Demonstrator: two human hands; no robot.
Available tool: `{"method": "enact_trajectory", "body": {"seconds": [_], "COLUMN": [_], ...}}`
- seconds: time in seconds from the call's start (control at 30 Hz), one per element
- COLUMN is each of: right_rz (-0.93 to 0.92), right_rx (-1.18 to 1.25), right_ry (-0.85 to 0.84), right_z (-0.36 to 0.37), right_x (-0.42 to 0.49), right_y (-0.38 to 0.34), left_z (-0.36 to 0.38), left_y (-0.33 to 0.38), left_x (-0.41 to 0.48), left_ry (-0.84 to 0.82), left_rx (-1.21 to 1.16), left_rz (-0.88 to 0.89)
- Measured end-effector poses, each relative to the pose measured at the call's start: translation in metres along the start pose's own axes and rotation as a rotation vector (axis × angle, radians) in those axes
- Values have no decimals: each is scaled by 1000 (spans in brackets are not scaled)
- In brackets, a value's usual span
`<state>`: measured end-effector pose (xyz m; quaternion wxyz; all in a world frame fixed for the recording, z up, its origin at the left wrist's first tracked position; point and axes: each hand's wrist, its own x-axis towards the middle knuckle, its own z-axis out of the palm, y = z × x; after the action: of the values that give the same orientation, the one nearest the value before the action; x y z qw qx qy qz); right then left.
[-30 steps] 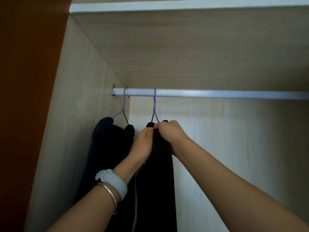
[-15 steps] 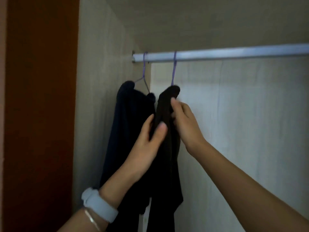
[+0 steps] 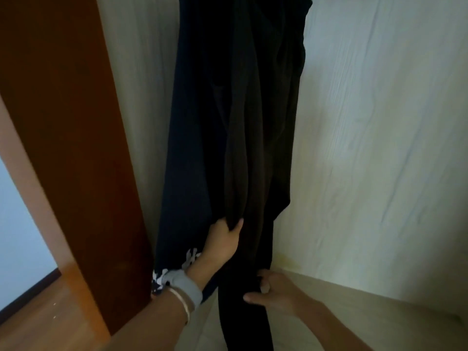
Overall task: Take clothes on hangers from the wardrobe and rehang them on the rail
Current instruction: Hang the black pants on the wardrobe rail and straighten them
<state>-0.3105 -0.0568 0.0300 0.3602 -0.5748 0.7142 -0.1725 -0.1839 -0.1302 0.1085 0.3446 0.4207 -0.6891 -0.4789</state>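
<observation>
While the black garment point(image 3: 255, 122) hangs near the wardrobe's point(image 3: 379, 122) left wall, rail and hangers out of view above, the left hand point(image 3: 225, 239) grips a fold of it and the right hand point(image 3: 276, 292) holds its lower length, judged to pull it straight; a navy garment point(image 3: 192, 122) hangs alongside, on the wall side.

I log one wardrobe point(image 3: 379, 122): pale wood-grain panels, base panel point(image 3: 367, 307) at lower right. Hanging by its left wall: navy garment point(image 3: 192, 122), black garment point(image 3: 268, 110), touching.
</observation>
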Motion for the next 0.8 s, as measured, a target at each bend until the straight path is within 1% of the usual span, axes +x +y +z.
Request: {"method": "enact_trajectory", "body": {"seconds": [0.07,0.2,0.27,0.33,0.43,0.5,0.63,0.8], "right_rz": [17,34,38,59,92,115,140,169], "right_rx": [-59,131,118,81,80,67,14,7], "right_ry": [189,545,659,651,536,485,465,391], "right_z": [1,-26,-34,-27,2,22,40,53], "right_x": [17,32,29,25,22,22,17,4], "right_y": [-2,-12,-11,-7,5,12,22,42], "left_z": [2,5,4,3,4,7,16,34], "left_y": [19,46,45,33,4,-16,-54,-96], "left_x": [6,17,16,10,0,-5,-16,-33], "left_ry": [0,-51,-58,-69,-97,-73,-66,-2], "left_rx": [-91,-200,-214,-203,-186,-139,-24,14], "left_rz": [53,170,189,173,130,103,57,-8]}}
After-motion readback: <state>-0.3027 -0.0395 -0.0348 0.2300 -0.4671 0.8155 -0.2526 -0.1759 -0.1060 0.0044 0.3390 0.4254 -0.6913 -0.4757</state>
